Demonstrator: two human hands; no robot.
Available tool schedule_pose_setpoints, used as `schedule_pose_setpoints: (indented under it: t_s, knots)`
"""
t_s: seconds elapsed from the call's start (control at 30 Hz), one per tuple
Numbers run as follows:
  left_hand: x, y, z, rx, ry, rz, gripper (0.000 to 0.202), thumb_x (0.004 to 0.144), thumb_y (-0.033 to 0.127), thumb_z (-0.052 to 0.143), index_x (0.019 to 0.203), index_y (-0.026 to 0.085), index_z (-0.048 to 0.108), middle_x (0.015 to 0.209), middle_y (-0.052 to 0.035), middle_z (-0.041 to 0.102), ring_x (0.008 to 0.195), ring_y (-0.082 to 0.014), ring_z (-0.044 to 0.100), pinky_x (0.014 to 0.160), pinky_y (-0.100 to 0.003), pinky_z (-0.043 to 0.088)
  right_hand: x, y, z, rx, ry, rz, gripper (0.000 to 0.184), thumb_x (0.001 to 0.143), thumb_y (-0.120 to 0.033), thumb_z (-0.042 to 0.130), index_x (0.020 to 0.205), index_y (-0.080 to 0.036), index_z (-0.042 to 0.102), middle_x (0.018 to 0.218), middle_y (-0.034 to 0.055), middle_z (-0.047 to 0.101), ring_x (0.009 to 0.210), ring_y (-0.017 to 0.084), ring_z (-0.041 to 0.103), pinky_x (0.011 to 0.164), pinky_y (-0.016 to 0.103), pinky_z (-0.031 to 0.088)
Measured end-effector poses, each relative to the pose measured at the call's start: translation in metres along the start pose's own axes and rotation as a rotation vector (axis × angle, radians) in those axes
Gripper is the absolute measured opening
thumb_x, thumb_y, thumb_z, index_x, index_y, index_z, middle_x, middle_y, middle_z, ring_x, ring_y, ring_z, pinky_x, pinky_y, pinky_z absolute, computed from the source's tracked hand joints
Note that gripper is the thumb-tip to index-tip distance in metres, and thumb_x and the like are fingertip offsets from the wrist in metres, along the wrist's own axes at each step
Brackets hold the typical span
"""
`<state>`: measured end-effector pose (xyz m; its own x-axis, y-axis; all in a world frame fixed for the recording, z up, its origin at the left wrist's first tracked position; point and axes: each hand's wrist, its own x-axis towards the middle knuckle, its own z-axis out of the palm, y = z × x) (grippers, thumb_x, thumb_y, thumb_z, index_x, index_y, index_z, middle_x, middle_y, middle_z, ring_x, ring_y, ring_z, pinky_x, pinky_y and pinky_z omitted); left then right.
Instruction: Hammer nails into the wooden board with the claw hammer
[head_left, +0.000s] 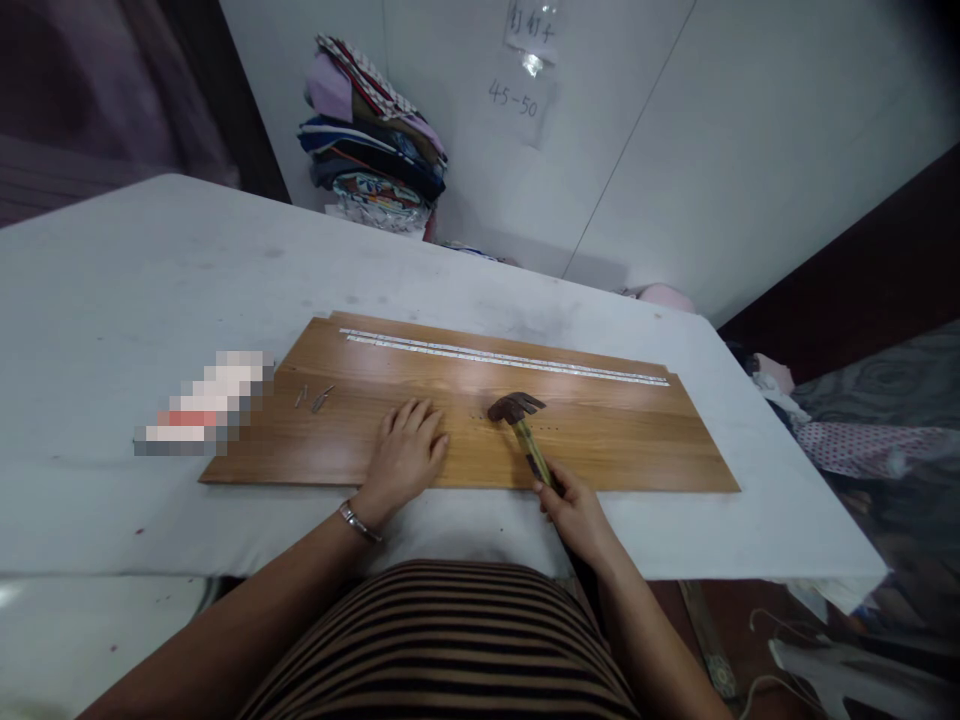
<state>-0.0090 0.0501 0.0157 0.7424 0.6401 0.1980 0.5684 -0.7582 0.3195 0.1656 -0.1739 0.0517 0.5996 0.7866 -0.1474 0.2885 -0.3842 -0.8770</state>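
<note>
hammer (529,449): above or on the board, can't tell if the head touches; metal head, so probably front-heavy and stiff. I'd grab low on the handle, clear of the claw
right hand (574,512): fingers wrapped round that handle, nothing else in it
left hand (407,452): palm down on the board, fingers a bit spread, not gripping anything
board (652,450): flat on the white table (150,270); stiff, looks smooth, might skid tbh. Both short ends seem the best hold
nails (322,398): a few loose on the board's left part; skinny, light I'd guess, likely roll. Pinch mid-shank
</note>
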Motion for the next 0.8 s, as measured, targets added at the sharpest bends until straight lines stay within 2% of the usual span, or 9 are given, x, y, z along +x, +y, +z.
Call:
schedule_pose_setpoints:
  t_s: [0.37, 0.63, 0.8]
  knots:
    - [-0.0002, -0.0006, 0.0009, 0.011, -0.007, -0.005, 0.045, 0.1, 0.037, 0.042, 0.134, 0.019, 0.066, 0.151, -0.014, 0.058, 0.146, -0.0331, 0.045, 0.123, -0.056, 0.035, -0.0003, -0.0053, -0.0032, 0.011, -0.01, 0.018, 0.055, 0.087, -0.044, 0.058, 0.132, -0.015, 0.07, 0.081, 0.0038, 0.07, 0.065, 0.017, 0.056, 0.058, 0.028, 0.049]
    - [-0.0004, -0.0013, 0.0011, 0.012, -0.017, 0.008, 0.047, 0.101, 0.037, 0.041, 0.136, 0.018, 0.065, 0.151, -0.0148, 0.057, 0.146, -0.0342, 0.044, 0.123, -0.057, 0.034, 0.0, -0.0002, 0.0008, 0.014, -0.006, -0.003, 0.045, 0.085, -0.039, 0.061, 0.121, -0.018, 0.075, 0.078, 0.0019, 0.069, 0.064, 0.017, 0.056, 0.057, 0.027, 0.049]
    - [-0.0003, -0.0013, 0.0014, -0.002, 0.011, 0.013, 0.045, 0.1, 0.037, 0.042, 0.135, 0.021, 0.066, 0.15, -0.0136, 0.058, 0.146, -0.0328, 0.045, 0.123, -0.056, 0.035, -0.0001, -0.0015, -0.0014, 0.017, 0.0, 0.005, 0.051, 0.086, -0.04, 0.061, 0.129, -0.017, 0.072, 0.083, 0.0036, 0.072, 0.069, 0.018, 0.06, 0.06, 0.028, 0.052]
